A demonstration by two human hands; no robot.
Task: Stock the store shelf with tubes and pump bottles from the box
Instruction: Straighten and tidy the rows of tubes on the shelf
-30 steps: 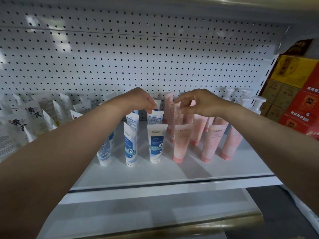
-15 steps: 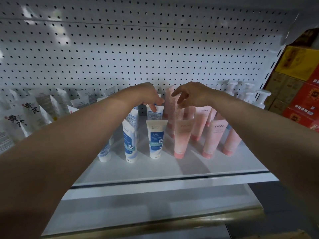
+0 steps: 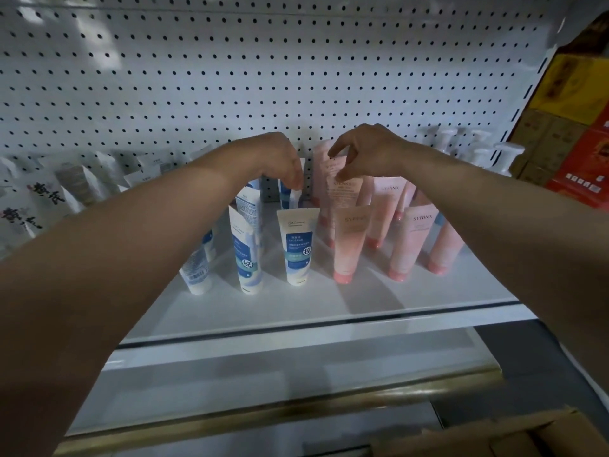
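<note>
A: So, from the head view, which step is this?

B: Straightening, I'd judge. Both hands reach to the back of the shelf (image 3: 296, 311). The left hand (image 3: 275, 158) has its fingers (image 3: 296, 183) curled down, pinching the top of a blue-and-white tube (image 3: 290, 196) in the rear row. The right hand (image 3: 365, 150) pinches the crimped top of a pink tube (image 3: 342, 189) just beside it.

A: And the rest of the stock?

B: More blue tubes (image 3: 296, 245) stand caps-down in front on the left, more pink tubes (image 3: 349, 242) on the right, and white pump bottles (image 3: 487, 153) sit at the far right against the pegboard (image 3: 230, 77). The cardboard box (image 3: 514, 437) shows at the bottom right corner; its contents are hidden.

A: Next move?

B: Probably set both tubes upright, let go gently so neighbours don't topple, then return to the box.
</note>
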